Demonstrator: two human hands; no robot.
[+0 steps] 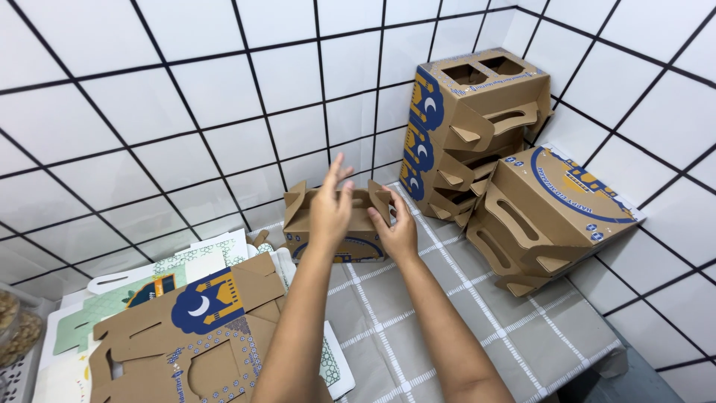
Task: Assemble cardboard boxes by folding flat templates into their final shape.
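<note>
Fingers (337, 173) of the left hand (330, 211) spread loosely upward over the top of a half-formed brown carton (350, 240), gripping nothing firmly, while the right hand (397, 231) curls against the carton's right flap (381, 200), fingertips pressing its edge; whether that hand actually pinches the flap cannot be told from this angle. Standing on the checked grey tablecloth (462, 328) close to the tiled wall (171, 104), the carton has its two side flaps raised and a blue arched print on its front. To the right, assembled cartons lean in a stack (466, 127) in the corner, and another finished box (556, 205) lies tipped beside them. Flat die-cut blanks (198, 328), brown with a blue crescent emblem, lie piled at the near left over paler printed sheets (112, 298). Folding here would seem to go best with both flaps brought in evenly, thumbs steadying the walls so the base stays square on the cloth, and the tabs lined up with their slots before any pressure, since forcing a skewed tab would likely crease the board
</note>
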